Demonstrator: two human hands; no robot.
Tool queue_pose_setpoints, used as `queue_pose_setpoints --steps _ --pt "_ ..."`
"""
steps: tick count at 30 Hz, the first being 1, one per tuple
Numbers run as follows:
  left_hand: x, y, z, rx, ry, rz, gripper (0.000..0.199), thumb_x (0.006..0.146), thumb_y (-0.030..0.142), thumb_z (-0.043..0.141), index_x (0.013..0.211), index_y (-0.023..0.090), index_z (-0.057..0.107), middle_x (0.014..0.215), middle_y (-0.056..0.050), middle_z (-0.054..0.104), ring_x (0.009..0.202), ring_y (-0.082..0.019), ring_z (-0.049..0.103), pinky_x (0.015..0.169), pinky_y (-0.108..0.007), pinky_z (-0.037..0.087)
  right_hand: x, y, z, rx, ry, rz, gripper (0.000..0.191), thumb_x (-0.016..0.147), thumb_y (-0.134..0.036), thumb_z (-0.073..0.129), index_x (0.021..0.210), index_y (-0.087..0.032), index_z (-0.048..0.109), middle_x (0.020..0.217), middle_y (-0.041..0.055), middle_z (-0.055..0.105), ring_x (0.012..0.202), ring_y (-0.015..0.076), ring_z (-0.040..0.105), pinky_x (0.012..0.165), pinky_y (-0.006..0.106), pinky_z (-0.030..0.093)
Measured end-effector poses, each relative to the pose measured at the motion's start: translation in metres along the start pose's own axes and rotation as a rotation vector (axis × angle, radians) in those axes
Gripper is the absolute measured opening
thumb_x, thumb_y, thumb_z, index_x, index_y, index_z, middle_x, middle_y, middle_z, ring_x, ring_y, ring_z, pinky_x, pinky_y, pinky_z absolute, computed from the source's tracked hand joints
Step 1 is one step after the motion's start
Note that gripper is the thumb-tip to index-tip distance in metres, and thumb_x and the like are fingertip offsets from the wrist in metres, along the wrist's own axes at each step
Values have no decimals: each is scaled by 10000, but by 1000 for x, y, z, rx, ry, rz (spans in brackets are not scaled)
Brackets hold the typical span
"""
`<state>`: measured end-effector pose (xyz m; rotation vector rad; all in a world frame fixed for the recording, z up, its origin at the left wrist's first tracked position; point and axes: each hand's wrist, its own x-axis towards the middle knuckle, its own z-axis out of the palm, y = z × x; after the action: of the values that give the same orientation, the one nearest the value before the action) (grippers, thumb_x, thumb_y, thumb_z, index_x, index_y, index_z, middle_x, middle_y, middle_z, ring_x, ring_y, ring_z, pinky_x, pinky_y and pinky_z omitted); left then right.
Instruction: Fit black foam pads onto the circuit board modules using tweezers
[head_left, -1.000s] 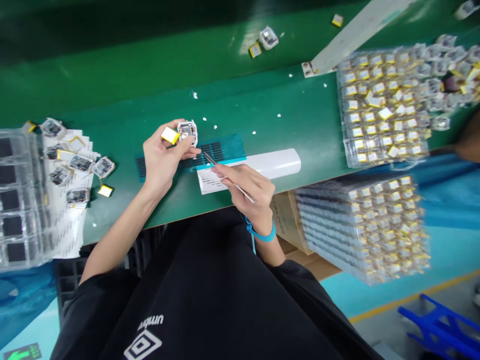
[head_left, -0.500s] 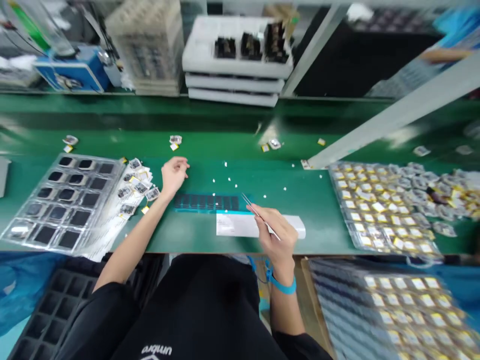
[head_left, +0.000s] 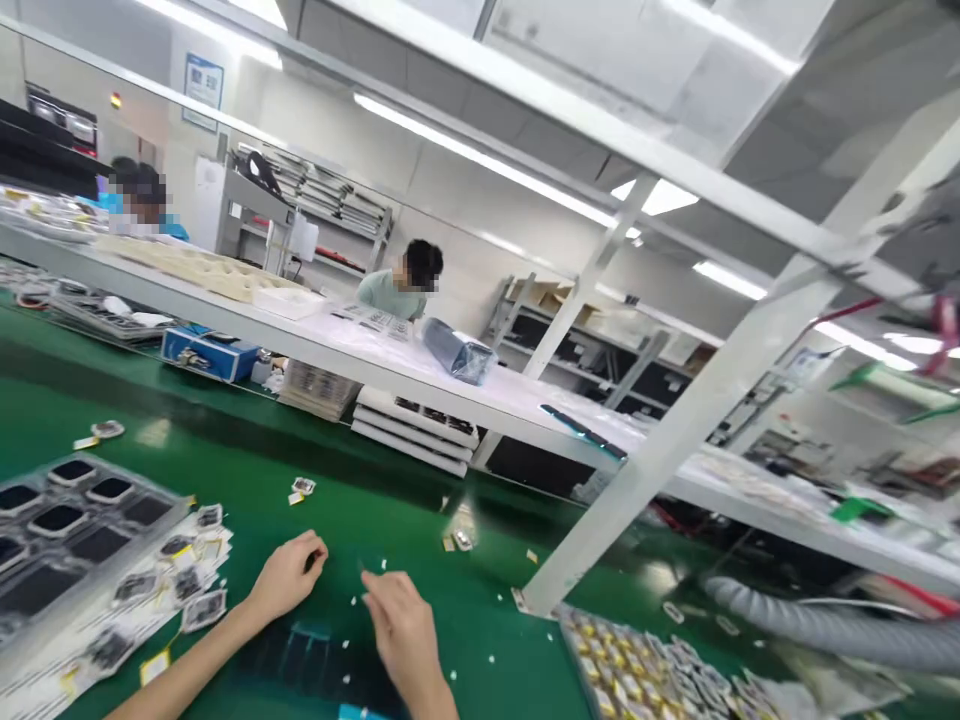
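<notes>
My left hand is raised over the green bench, thumb and fingertips curled together in a loop. Whatever may be between its fingertips is too small to make out. To its right, my right hand is closed in a pinch on tweezers, which are blurred and mostly hidden by the fingers. Below and between the hands lies a dark strip of flat pieces with a blue edge. Several tiny white bits are scattered around my right hand. Beside my left forearm are small electronic modules on paper sheets.
A clear tray of dark square pieces stands at the left. A slanted white post rises from the bench, with a tray of yellow-and-white parts beyond it. A raised shelf crosses behind. Two people are on its far side.
My view has tilted up and rolled, now showing the room beyond the shelf. My left hand's fingers have closed into a loop. Both hands appear lower in view and nearer each other.
</notes>
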<state>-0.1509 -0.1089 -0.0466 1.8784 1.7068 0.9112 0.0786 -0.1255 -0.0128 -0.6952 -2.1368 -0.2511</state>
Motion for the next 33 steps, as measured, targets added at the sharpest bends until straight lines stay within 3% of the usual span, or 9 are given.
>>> queue_pose_setpoints --steps 4,9,17,22,26,30,33 --pt "-1 -3 11 70 -21 21 248 978 150 487 906 225 713 1049 -52 723 962 -227 751 857 -313 524 -21 -2 15 36 -69 -28 456 1151 -377 330 1174 -277 773 796 19 820 713 208 786 593 281 661" --pt "-2 0 8 187 -59 22 243 999 150 514 989 248 736 1129 -48 726 1023 -221 768 884 -294 542 -25 4 24 94 -90 -29 406 1133 -337 370 1149 -288 773 789 17 820 703 228 786 553 304 643" --pt "-3 2 -2 246 -69 -6 259 1010 159 523 1060 243 763 1168 -62 743 1063 -224 765 926 -304 562 -28 1 19 127 -236 74 332 1083 -209 480 1223 -306 765 893 24 837 854 221 808 677 292 659" --pt "-7 7 -5 210 -44 21 247 945 160 532 968 245 764 1097 -46 765 978 -198 779 879 -278 575 -24 -1 17 107 -214 61 334 1086 -231 465 1134 -285 790 827 17 834 763 235 783 627 311 631" --pt "-12 0 0 46 33 46 283 902 261 471 864 257 751 1005 -59 775 892 -242 784 851 -337 597 -21 -5 10 -24 -397 108 178 1002 -252 691 1139 -269 803 925 -15 867 823 210 787 720 275 639" --pt "-7 -19 11 -128 304 199 258 846 465 540 717 354 734 797 50 747 566 -203 716 511 -261 504 -23 -4 8 -125 -614 194 223 1050 -341 675 1244 -299 778 1098 -57 871 955 151 786 893 231 623" --pt "-8 -18 7 -196 350 232 297 842 504 540 670 355 730 727 78 723 462 -166 667 428 -214 422 -19 -6 4 -145 -691 256 258 1082 -392 633 1286 -308 767 1162 -55 864 1036 156 778 869 238 618"
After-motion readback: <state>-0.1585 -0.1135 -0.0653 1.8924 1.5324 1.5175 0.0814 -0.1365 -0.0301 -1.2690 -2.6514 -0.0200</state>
